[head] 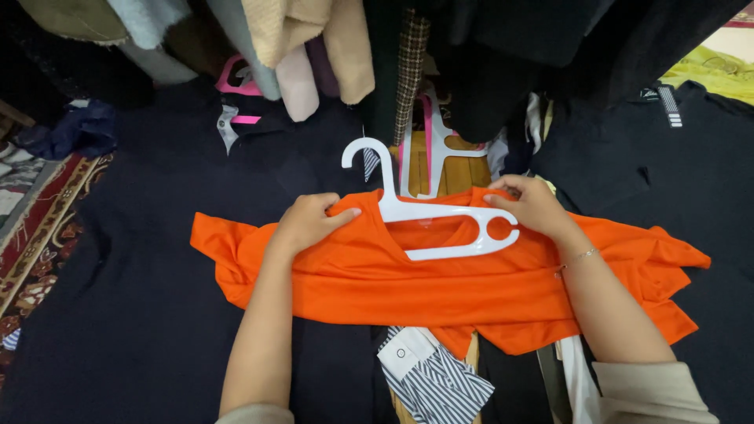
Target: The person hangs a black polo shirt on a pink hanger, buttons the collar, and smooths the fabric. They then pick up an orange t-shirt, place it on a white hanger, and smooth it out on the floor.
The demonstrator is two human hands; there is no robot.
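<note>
We hold an orange shirt (440,286) flat across a dark cloth-covered surface (133,314), a white plastic hanger (428,212) half-threaded through its neckline. Our left hand (308,224) pinches the shirt's left shoulder against the hanger's arm; our right hand (532,206) grips the fabric over the hanger's right end, beside its round cut-out. Both hands are closed on cloth, neither is free.

The risk, as we judge it, lies in the fabric: it looks thin, smooth and slippery, and the neckline could slide off the hanger's narrow sloping arm if either pinch loosens. A hard tug might stretch the collar. The hook (363,153) points up toward the crowded hanging garments (314,47) and could snag on them.

The hanger is rigid, glossy and flat, with a curved open hook. The shirt lies rumpled, its sleeves spread wide. A striped black-and-white garment (440,385) with a white tag peeks out below the hem, and a patterned red rug (35,235) edges the left.
</note>
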